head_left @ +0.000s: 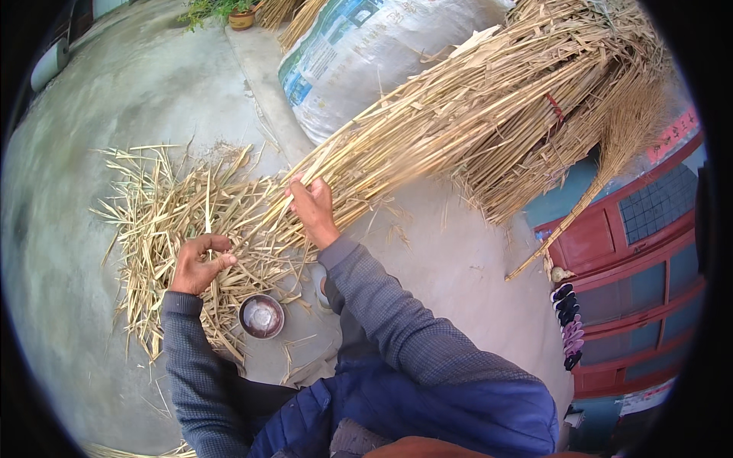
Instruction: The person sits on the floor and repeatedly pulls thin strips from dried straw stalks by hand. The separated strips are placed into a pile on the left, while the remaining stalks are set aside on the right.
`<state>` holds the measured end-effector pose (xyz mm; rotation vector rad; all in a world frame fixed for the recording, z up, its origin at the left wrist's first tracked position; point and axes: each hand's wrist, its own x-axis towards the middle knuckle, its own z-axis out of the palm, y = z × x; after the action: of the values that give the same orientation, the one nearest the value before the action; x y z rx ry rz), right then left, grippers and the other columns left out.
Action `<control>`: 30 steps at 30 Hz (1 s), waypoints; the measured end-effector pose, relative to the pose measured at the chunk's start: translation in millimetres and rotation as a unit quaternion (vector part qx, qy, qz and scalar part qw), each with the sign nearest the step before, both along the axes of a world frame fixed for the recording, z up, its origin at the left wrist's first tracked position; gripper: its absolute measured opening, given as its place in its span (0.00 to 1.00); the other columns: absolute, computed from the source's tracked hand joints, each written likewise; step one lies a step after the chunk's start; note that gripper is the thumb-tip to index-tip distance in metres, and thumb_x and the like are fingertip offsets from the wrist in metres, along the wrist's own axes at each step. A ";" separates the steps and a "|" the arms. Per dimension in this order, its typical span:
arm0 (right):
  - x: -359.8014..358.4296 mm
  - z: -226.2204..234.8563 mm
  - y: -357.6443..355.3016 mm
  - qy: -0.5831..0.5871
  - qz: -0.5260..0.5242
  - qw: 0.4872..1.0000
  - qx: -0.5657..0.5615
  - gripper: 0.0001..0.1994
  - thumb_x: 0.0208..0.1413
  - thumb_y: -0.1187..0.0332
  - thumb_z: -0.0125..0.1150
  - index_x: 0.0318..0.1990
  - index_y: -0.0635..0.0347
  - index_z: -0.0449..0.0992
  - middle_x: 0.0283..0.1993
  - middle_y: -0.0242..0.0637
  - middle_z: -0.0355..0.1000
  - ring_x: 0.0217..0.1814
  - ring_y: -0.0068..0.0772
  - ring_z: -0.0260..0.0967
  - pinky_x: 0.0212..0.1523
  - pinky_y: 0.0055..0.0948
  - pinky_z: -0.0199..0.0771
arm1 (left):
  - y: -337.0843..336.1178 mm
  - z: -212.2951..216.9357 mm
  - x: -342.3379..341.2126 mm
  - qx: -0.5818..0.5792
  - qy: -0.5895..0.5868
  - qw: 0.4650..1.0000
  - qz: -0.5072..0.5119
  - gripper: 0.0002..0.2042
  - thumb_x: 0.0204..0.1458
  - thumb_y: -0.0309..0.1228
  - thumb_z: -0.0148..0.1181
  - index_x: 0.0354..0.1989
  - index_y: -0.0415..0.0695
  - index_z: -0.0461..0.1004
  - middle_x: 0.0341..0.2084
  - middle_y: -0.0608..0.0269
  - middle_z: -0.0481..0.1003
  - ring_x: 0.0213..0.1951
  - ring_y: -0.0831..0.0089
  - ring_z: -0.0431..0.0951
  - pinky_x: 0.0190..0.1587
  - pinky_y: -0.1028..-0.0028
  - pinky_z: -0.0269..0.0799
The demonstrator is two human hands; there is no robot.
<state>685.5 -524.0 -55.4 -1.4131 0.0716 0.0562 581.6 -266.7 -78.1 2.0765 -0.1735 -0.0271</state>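
Observation:
A big bundle of dry straw stalks (489,114) lies slanted from the upper right down toward the middle. My right hand (311,206) grips the lower ends of several of its stalks. My left hand (198,263) is curled around a thin strip of straw, above a loose heap of straw scraps (168,221) spread on the concrete ground. A red tie (556,109) binds the bundle near its upper part.
A small round metal bowl (261,316) stands on the ground between my arms. A large white sack (366,53) leans behind the bundle. A straw broom (603,168) rests against red wooden doors (649,267). A potted plant (240,14) stands far back.

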 end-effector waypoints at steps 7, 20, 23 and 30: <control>-47.9 12.8 -4.7 -0.005 0.036 0.992 -0.124 0.17 0.63 0.56 0.60 0.39 0.65 0.76 0.30 0.37 0.76 0.30 0.23 0.71 0.35 0.24 0.71 | 35.6 -14.0 -27.3 0.205 -0.130 0.939 0.243 0.05 0.52 0.32 0.66 0.35 0.47 0.80 0.28 0.61 0.82 0.31 0.64 0.77 0.40 0.65 0.63; -133.8 26.8 46.7 -0.072 0.184 0.980 -0.022 0.19 0.63 0.57 0.64 0.49 0.65 0.77 0.40 0.38 0.80 0.39 0.25 0.77 0.39 0.22 0.76 | 48.9 -0.1 -118.8 -0.119 0.084 0.988 0.054 0.12 0.54 0.31 0.70 0.43 0.39 0.80 0.32 0.68 0.81 0.33 0.83 0.77 0.36 0.80 0.73; -155.0 30.2 56.5 -0.069 0.230 0.970 -0.026 0.16 0.63 0.63 0.64 0.50 0.66 0.76 0.43 0.42 0.80 0.39 0.24 0.76 0.42 0.23 0.77 | 50.3 3.9 -137.4 -0.169 0.079 0.981 0.051 0.12 0.54 0.31 0.70 0.43 0.39 0.80 0.32 0.68 0.81 0.32 0.84 0.77 0.36 0.81 0.73; -202.5 36.6 78.5 -0.115 0.282 0.952 -0.036 0.10 0.63 0.69 0.63 0.46 0.66 0.77 0.42 0.40 0.80 0.43 0.26 0.77 0.44 0.24 0.79 | 63.6 10.6 -181.6 -0.280 0.155 0.945 0.061 0.09 0.55 0.30 0.69 0.39 0.39 0.80 0.30 0.66 0.81 0.31 0.83 0.77 0.35 0.81 0.72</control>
<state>483.0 -445.5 -18.9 -1.4660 -0.5310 0.3631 399.9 -203.1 -67.5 1.4862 0.1318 -0.2044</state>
